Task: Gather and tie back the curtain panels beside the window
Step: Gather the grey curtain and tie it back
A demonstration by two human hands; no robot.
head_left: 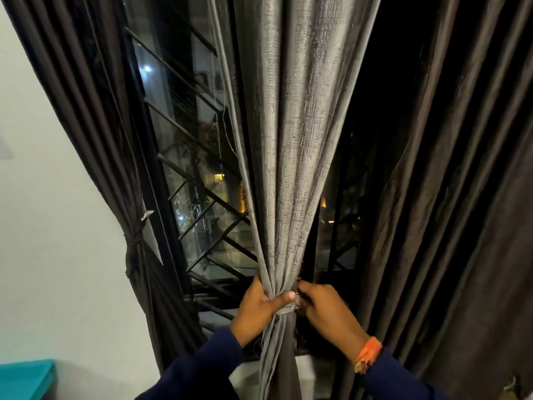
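While I watched from the head camera, the left hand point(259, 301) was clenched around the grey curtain point(288, 157), at the place where its folds came together into a narrow bundle. The thumb point(284, 298) lay across the front of the bundle, just above a thin grey band point(285, 309) that went around it. The left forearm came up from below in a dark blue sleeve point(202, 368).

The right hand point(320, 307) was on the right side of the same bundle, with its back toward me and its fingers curled. What they grasped I could not tell, because they were hidden behind the cloth. An orange wristband point(369, 355) sat on this wrist.

The grey curtain hung in the middle of the window point(184, 157). A dark curtain point(95, 145) at the left was tied with a cord point(135, 239), and another dark curtain point(461, 197) at the right hung loose.
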